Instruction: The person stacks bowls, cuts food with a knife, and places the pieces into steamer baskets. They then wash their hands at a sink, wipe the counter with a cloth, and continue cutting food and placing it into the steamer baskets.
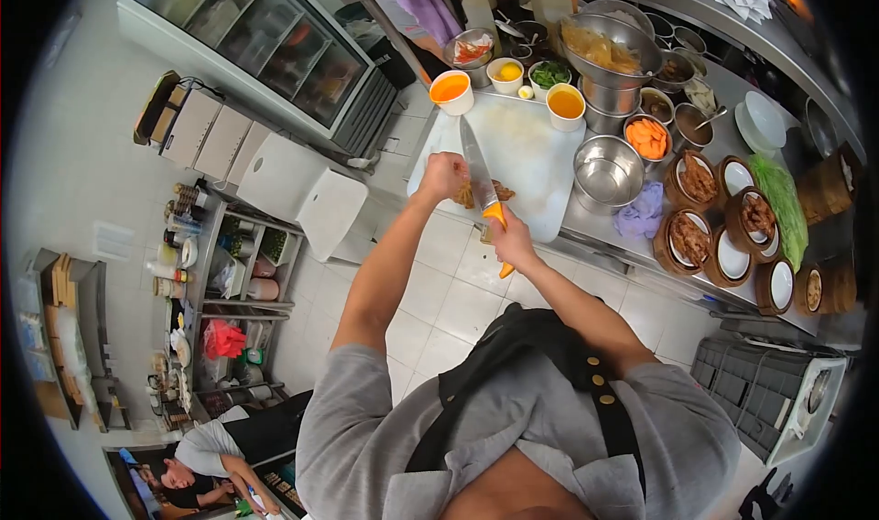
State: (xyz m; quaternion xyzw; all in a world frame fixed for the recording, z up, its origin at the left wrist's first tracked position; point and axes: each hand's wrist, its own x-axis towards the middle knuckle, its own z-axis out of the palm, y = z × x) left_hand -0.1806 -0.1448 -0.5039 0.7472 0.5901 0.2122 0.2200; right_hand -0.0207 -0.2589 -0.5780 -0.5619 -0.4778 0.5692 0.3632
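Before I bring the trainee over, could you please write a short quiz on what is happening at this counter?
1. Which hand grips the orange-handled knife?
2. True or false: the carrot slices sit to the right of the white cutting board, as the person sees it.
3. What lies on the board beside the left hand?
A) bamboo steamers
B) browned food pieces
C) a lilac cloth

Key:
1. The right hand.
2. True.
3. B.
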